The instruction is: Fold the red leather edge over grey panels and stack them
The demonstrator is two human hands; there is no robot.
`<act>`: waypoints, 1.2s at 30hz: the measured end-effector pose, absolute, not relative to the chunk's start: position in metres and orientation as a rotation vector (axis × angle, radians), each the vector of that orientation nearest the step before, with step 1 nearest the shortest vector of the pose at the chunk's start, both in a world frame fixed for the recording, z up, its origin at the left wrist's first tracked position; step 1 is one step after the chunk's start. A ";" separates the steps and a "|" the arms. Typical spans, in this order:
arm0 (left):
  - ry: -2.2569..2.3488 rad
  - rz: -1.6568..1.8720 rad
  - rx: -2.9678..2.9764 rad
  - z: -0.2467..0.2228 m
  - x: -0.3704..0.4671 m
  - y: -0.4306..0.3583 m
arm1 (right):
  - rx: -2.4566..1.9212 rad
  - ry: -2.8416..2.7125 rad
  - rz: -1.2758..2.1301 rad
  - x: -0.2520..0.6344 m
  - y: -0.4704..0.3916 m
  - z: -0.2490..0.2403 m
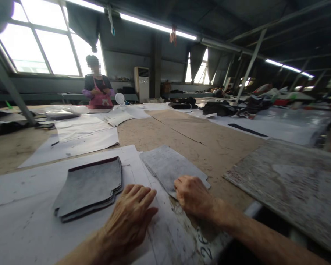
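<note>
My right hand [192, 195] is closed, its curled fingers on the near edge of a grey fabric piece [168, 162] that lies partly on the brown tabletop. More such pieces seem to lie under it, their edges just showing. To the left, my left hand [134, 211] hovers or rests over white paper [99, 232], palm down. Its fingers are slightly bent, the thumb is apart, and nothing shows in it. Close beside its knuckles is a stack of grey pieces [92, 187] with dark edges, notched at the corners, with a dark red strip along the far side.
A speckled board [298, 187] lies at the right, with a gap in front of it. Further back are white sheets [85, 129], dark fabric piles [219, 108] and a dark strip [246, 129]. Across the table stands a person in a pink apron [99, 94].
</note>
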State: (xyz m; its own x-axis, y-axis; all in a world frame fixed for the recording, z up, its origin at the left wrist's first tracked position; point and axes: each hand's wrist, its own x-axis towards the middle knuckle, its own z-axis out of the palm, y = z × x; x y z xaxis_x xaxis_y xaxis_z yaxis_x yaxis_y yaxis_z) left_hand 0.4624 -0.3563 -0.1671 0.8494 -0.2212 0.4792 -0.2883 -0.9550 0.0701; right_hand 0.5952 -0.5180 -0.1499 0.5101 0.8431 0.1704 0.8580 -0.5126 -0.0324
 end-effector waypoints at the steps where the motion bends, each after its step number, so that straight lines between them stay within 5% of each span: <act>1: -0.393 0.695 2.877 -0.168 0.467 -0.359 | -2.611 -1.498 -0.202 0.598 -0.518 -0.151; 14: -0.289 0.486 2.880 -0.169 0.495 -0.370 | -2.445 -1.403 -0.202 0.601 -0.536 -0.154; 36: -0.127 0.671 2.585 -0.180 0.508 -0.365 | -2.369 -1.648 -0.481 0.591 -0.531 -0.166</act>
